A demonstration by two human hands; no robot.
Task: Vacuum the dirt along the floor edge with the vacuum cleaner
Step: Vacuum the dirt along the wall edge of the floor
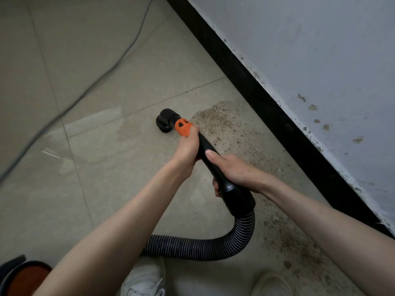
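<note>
Nearest, the ribbed hose [198, 246] is looped clear of the shoes [145, 278]. The wand [215, 167] is gripped by the right hand [233, 169] near the cuff and the left hand [188, 146] by the orange collar [184, 127], probably for steering. The nozzle [164, 122] sits left of the dirt [222, 122] along the black skirting [267, 99]. Farther left a cable [96, 80] trails.

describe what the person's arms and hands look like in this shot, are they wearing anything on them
Both forearms are bare all the way to the bottom of the frame: no sleeves show. The left hand and right hand wear no gloves, and no watch, bracelet or ring is visible on the wrists or fingers. Faint dark smudges, possibly dirt, mark the back of the right hand. Lower down, two light-coloured shoes show.
</note>
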